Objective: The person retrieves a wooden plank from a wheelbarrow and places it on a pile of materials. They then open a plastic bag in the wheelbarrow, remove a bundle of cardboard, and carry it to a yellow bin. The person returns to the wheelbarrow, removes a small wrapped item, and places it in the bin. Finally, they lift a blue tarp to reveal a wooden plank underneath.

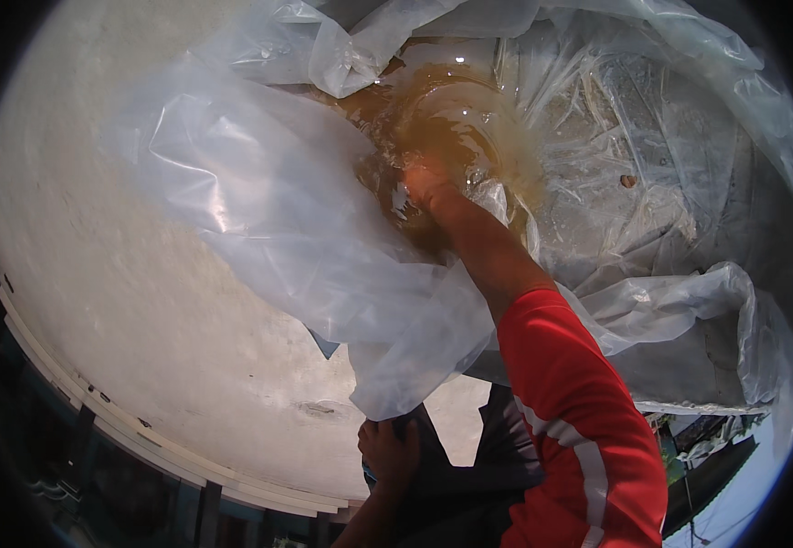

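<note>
My right hand point(426, 178) reaches into brown, muddy water point(456, 119) pooled in a clear plastic sheet point(268, 192). Ripples and splashes spread around it, and its fingers are hidden below the surface. A red sleeve with a pale stripe covers my upper right arm. Lower down, my left hand point(389, 454) rests against my dark trouser leg, right by the bottom tip of the plastic. Its fingers are curled; whether anything is inside them cannot be seen.
Folds of plastic drape over a grey wall or edge point(702, 356) at the right. A small brown bit point(628, 181) lies on the wet sheet. Pale concrete floor point(122, 301) stretches along the left, bordered by a light step edge point(154, 452).
</note>
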### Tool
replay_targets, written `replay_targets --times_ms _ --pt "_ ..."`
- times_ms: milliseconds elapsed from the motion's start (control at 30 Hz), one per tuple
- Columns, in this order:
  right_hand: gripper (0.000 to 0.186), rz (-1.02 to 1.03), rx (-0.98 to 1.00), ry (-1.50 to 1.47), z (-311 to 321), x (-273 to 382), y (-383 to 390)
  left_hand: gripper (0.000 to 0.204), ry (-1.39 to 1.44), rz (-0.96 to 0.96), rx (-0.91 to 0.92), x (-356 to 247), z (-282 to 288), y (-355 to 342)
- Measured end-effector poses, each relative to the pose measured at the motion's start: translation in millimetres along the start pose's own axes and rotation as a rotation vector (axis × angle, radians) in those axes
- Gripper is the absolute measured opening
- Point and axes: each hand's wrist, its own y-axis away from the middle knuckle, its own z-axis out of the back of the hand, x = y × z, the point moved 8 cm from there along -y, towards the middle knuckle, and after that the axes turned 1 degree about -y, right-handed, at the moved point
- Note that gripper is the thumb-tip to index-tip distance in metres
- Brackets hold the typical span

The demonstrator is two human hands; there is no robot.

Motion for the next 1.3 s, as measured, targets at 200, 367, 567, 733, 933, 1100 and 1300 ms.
replay_targets --times_ms 200,367,567,733,933,1100,1300 --pt "0.019 -0.168 0.031 -0.376 3.4 -22.2 73.0 0.035 0.008 -0.028 -0.029 -3.9 16.5 -4.0" --pt "0.013 -0.356 -0.363 -0.866 87.9 -59.6 159.0 0.035 -0.029 -0.024 -0.014 -5.2 17.6 -5.7" --pt "0.020 -0.637 -0.742 -0.500 189.6 -151.0 270.1 0.035 -0.018 -0.008 0.017 -13.7 20.3 -2.8" --pt "0.051 -0.744 -0.726 -0.030 222.1 -193.4 314.8 0.033 -0.017 -0.143 0.000 -23.7 21.6 1.2" --pt "0.041 -0.557 -0.526 0.050 177.6 -204.5 295.3 0.031 0.010 -0.121 0.014 -29.9 17.4 -0.4" --pt "0.011 -0.397 -0.488 -0.222 179.1 -161.1 248.8 0.031 -0.019 -0.069 0.018 -24.7 10.4 -3.6" --pt "0.015 -0.077 -0.614 -0.269 225.6 -87.0 106.2 0.028 -0.038 -0.036 -0.008 -20.0 7.9 -9.0"
